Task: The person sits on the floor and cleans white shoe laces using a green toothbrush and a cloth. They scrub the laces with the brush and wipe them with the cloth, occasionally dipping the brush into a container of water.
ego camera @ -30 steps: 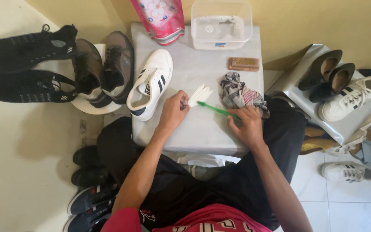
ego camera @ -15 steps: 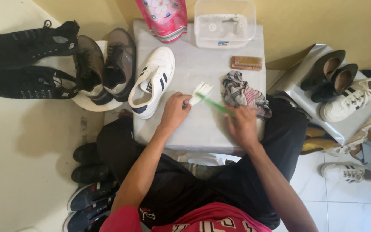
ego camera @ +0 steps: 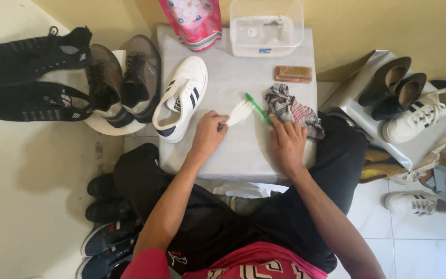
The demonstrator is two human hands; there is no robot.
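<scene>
Illumination was even and moderately bright, diffuse in character, with no hard-edged shadows. A soft, broad shadow of the person lay on the floor (ego camera: 52, 170) off the worktop's left edge. The grey worktop (ego camera: 243, 150) showed a mild sheen without burnt-out glare; the clear plastic box (ego camera: 267, 28) at its far edge carried faint reflections. Focus held well across the centre. The picture's edges showed wide-angle stretching, and detail softened slightly toward the corners. The black shoes (ego camera: 27, 57) lost texture in the dark tones.
</scene>
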